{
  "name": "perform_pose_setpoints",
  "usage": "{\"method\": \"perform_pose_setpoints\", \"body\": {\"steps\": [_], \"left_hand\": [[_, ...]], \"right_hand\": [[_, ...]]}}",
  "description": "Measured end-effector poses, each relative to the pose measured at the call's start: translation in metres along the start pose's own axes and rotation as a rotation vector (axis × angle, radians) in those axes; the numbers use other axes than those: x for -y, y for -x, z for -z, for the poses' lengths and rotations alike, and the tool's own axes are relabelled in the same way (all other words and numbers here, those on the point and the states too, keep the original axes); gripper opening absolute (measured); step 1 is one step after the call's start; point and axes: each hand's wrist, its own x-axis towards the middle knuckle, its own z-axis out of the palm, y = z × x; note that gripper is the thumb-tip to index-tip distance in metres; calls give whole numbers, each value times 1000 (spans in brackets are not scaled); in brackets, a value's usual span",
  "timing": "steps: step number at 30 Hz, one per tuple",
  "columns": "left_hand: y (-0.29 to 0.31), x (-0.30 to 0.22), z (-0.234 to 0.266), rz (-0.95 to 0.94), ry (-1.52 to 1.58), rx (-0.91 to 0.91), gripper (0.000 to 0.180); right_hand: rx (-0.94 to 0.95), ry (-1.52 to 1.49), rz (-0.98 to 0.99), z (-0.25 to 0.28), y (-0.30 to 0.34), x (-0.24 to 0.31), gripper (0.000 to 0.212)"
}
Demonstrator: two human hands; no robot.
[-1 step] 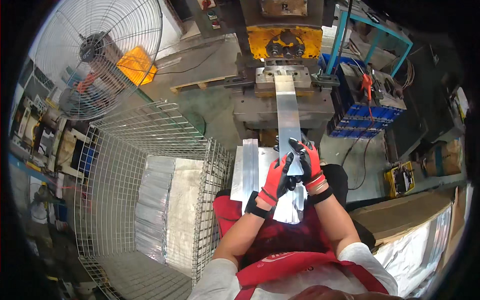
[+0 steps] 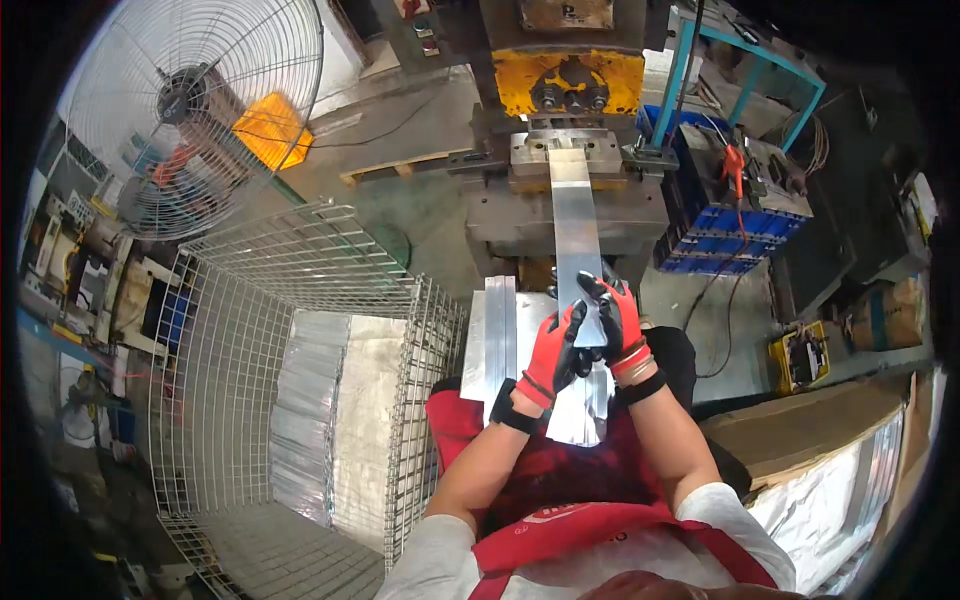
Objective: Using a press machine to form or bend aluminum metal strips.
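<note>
A long flat metal strip (image 2: 576,225) reaches away from me, its far end in the die (image 2: 562,150) of a press. My left hand (image 2: 556,348), in a red glove with black fingers, grips the strip's near end along its left edge. On the opposite edge, my right hand (image 2: 616,318), gloved alike, is closed round the strip with its thumb on top. Beneath my hands more metal strips (image 2: 578,415) lie over my lap. Left of them is a stack of long metal pieces (image 2: 497,335). The fingers under the strip are partly hidden.
A wire mesh cage (image 2: 400,400) holding bundled strips stands at my left, with a large fan (image 2: 190,95) beyond it. Blue crates (image 2: 715,240) bearing tools are right of the press. An open cardboard box (image 2: 810,430) sits close by my right arm.
</note>
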Motion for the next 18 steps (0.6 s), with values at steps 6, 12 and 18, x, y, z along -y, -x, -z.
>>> {"method": "perform_pose_setpoints", "body": {"steps": [6, 12, 18], "left_hand": [[-6, 2, 10, -296, -563, -24, 34], [-9, 3, 12, -233, -576, -5, 42], [-16, 7, 18, -30, -34, 22, 46]], "right_hand": [[-87, -390, -281, -3, -14, -11, 31], [-86, -232, -222, -5, -14, -3, 25], [-143, -430, -295, -12, -18, 14, 21]]}}
